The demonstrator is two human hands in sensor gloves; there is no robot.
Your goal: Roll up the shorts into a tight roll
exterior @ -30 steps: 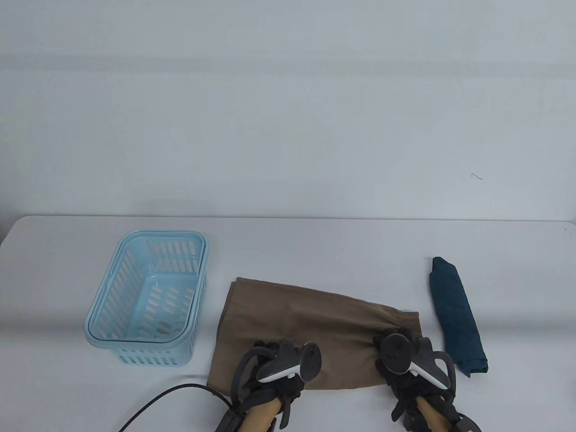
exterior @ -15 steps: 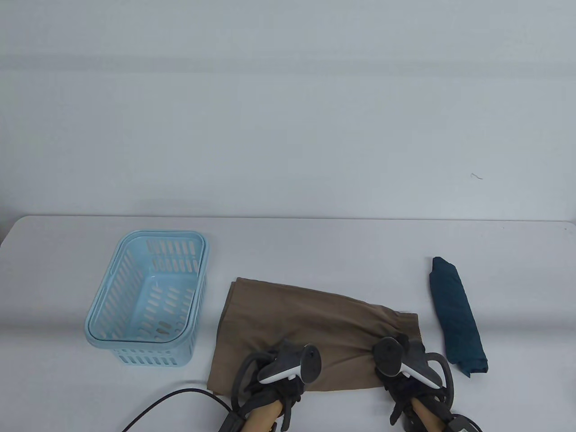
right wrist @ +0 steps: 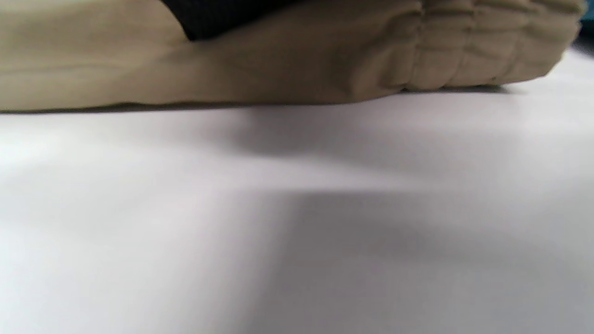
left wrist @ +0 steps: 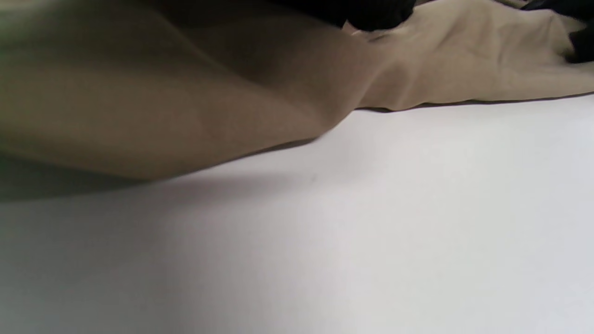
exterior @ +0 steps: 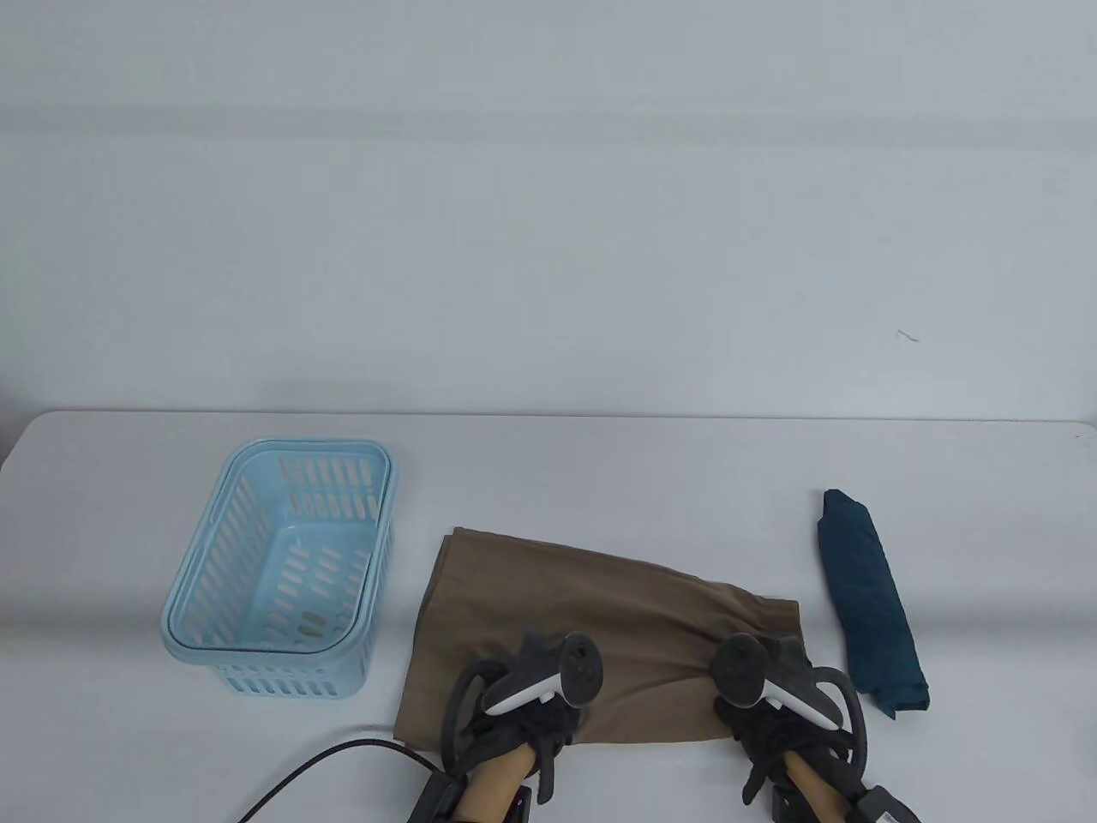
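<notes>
The brown shorts [exterior: 591, 634] are spread flat near the front edge of the tabletop [exterior: 600, 463], with the gathered waistband toward the right edge and the leg hems toward the left. No roll is seen yet, so the step in hand is judged to be the first turn of the front edge.

The left hand [exterior: 523, 711] is set on the front part of the cloth left of its middle, and the right hand [exterior: 771, 711] on the front corner at the waistband. In the left wrist view cloth is bunched up under a dark fingertip, and in the right wrist view the pleated waistband is lifted off the tabletop under the glove. The fingers are largely hidden by the trackers and the cloth, so whether they are pinching the fabric or only pressing on it cannot be told for either hand.

For a tight roll, the front edge should be turned over evenly along its whole length, both ends kept level, and the slack drawn in before each turn. The thick waistband is likely to roll fatter than the thin hem end, so firmer pressure would be needed on the right.

A light blue basket [exterior: 278, 566] stands toward the left edge, apart from the shorts. A dark teal rolled garment [exterior: 870, 600] lies just beside the waistband, toward the right edge. A black cable [exterior: 334, 759] runs along the front edge by the left hand and could be caught. The path toward the rear edge is unobstructed.
</notes>
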